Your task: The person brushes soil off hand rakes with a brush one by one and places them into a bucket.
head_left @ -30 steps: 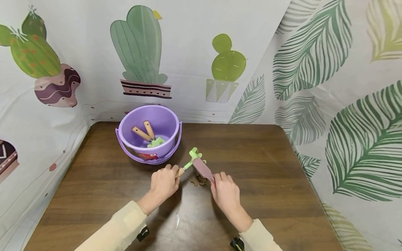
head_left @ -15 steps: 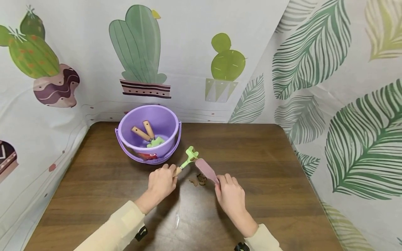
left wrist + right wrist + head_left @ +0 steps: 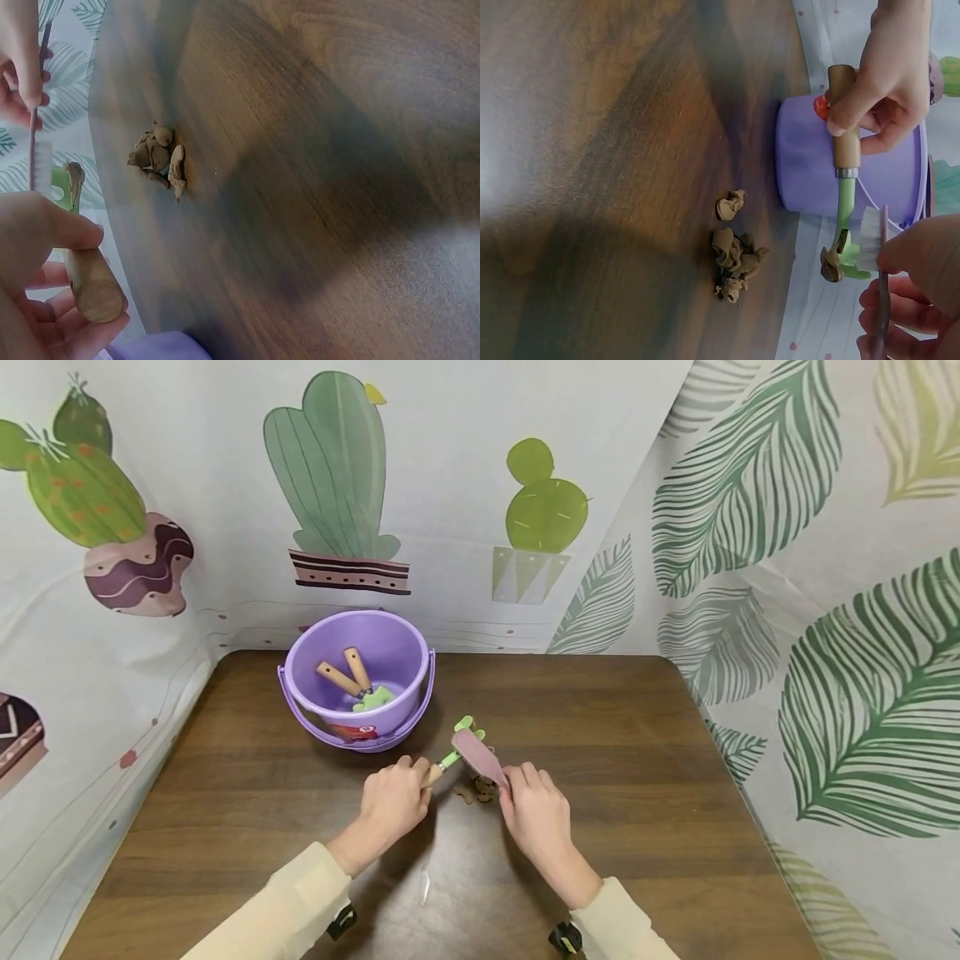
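My left hand (image 3: 393, 795) grips the wooden handle of a small green hand rake (image 3: 846, 196), raised above the table. A lump of brown clay-like stuff (image 3: 831, 264) clings to the rake's tines. In my right hand (image 3: 538, 810) is a pink brush (image 3: 477, 755) with white bristles (image 3: 869, 238). The brush lies over the rake head in the head view, and in the right wrist view its bristles meet the green head. Below, several brown clay-like pieces (image 3: 735, 259) lie in a small heap on the table, partly hidden by the brush in the head view.
A purple bucket (image 3: 397, 652) with its handle down stands at the back left of the brown table (image 3: 645, 760). Inside it are tools with wooden handles (image 3: 337, 678) and green heads. A small clear strip (image 3: 425, 887) lies near the front. Printed cloth (image 3: 450, 485) hangs behind.
The brush moved right off the middle of the rake head half a second ago, and is now back left across it. The rake shifted slightly left, then back right.
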A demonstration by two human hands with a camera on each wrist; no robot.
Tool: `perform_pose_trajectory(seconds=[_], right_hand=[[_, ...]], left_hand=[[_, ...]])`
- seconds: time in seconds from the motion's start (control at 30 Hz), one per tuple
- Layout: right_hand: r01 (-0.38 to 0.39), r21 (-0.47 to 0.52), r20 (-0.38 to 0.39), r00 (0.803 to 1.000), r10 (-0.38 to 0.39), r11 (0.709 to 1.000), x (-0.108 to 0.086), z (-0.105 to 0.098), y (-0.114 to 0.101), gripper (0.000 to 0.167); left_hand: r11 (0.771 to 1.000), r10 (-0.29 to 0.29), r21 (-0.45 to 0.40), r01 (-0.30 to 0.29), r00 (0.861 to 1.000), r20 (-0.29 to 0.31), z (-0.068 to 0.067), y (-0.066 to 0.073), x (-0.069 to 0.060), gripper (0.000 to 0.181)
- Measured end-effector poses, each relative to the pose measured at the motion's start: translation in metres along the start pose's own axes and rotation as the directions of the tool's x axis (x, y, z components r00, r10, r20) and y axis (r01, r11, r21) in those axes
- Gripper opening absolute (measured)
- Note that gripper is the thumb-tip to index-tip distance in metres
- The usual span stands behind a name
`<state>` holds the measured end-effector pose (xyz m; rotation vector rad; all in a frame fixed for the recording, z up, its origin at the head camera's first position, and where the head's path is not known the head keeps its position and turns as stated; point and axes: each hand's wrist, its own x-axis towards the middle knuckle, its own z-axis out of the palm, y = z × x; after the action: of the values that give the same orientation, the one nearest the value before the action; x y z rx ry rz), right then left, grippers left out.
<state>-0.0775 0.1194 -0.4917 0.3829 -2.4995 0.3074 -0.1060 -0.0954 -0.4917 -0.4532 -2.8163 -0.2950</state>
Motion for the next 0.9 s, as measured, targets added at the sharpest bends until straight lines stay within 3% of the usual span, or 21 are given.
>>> perform_pose_trajectory(seconds=[0.27, 0.53, 0.9], right_hand=[[-0.001, -0.02, 0.011, 1.0, 0.001, 1.0, 0.004, 0.007, -0.001, 0.021], [-0.019, -0.025, 0.059, 0.998, 0.021, 1.0, 0.0, 0.006, 0.001, 0.021], [0.001, -0.025, 0.044, 0.999, 0.001, 1.0, -0.011, -0.001, 0.01, 0.022]], left_hand=[[1.0, 0.028, -0.006, -0.029, 0.999, -0.037, 0.002, 0.003, -0.002, 0.024], [1.0, 0.016, 0.009, -0.016, 0.999, -0.04, 0.002, 0.001, 0.001, 0.024], [1.0, -0.008, 0.006, 0.008, 0.999, -0.047, 0.0, -0.005, 0.003, 0.023]])
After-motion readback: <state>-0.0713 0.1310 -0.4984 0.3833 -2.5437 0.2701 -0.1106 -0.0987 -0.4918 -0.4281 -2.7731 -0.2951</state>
